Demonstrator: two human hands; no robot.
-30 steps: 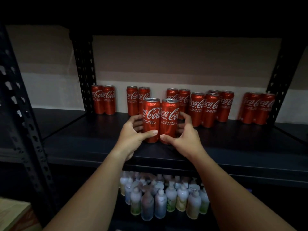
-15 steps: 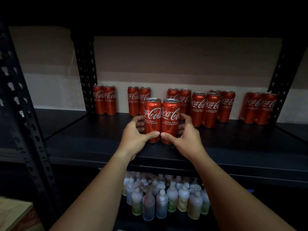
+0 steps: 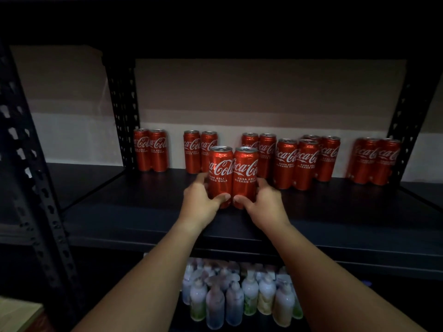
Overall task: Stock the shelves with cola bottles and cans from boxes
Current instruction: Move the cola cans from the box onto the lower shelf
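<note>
Two red cola cans stand side by side on the dark shelf (image 3: 134,219). My left hand (image 3: 200,202) grips the left can (image 3: 220,173), thumb across its lower front. My right hand (image 3: 263,203) grips the right can (image 3: 245,173) the same way. Both cans stand upright and touch each other. Behind them, several more red cola cans (image 3: 296,164) stand in pairs along the back of the shelf.
Black perforated uprights stand at the left (image 3: 31,188), back left (image 3: 124,116) and right (image 3: 407,121). Several pale plastic bottles (image 3: 237,298) fill the shelf below. A cardboard box corner (image 3: 16,317) shows at the bottom left.
Both hands have pushed the two cans slightly farther back on the shelf. The grips are the same.
</note>
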